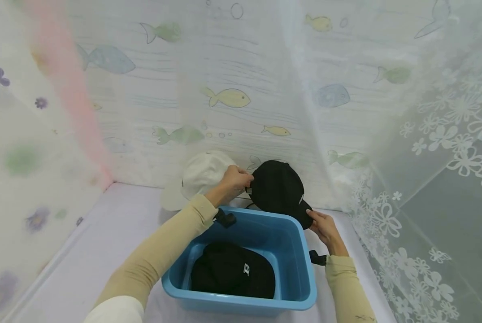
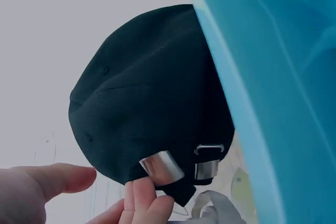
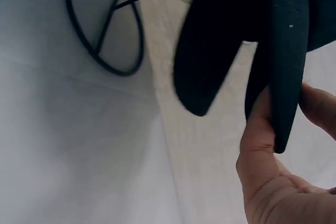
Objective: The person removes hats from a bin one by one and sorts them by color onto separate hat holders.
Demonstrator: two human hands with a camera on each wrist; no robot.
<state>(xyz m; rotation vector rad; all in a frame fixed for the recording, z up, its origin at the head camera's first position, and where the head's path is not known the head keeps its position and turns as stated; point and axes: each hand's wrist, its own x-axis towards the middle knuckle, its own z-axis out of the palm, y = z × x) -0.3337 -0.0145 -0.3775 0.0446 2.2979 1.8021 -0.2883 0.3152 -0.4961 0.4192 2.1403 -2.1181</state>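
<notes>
Above the far rim of a blue plastic bin (image 1: 241, 305), a black cap (image 1: 276, 186) is held up between both hands. My left hand (image 1: 237, 178) grips its back edge at the strap, beside metal buckle pieces (image 2: 161, 168); in the left wrist view the thumb-side digit lies apart from the strap. With thumb and fingers, my right hand (image 1: 323, 226) pinches the brim (image 3: 289, 66), which points to the right. Inside the bin lies another black cap (image 1: 224, 269) with a small white letter mark.
A white cap (image 1: 202, 175) sits behind the bin, left of the held cap. Under the held cap is a black wire stand (image 3: 123, 73) with a round base. Sheer curtains (image 1: 232, 67) with printed fish and flowers enclose the white surface (image 1: 119, 215).
</notes>
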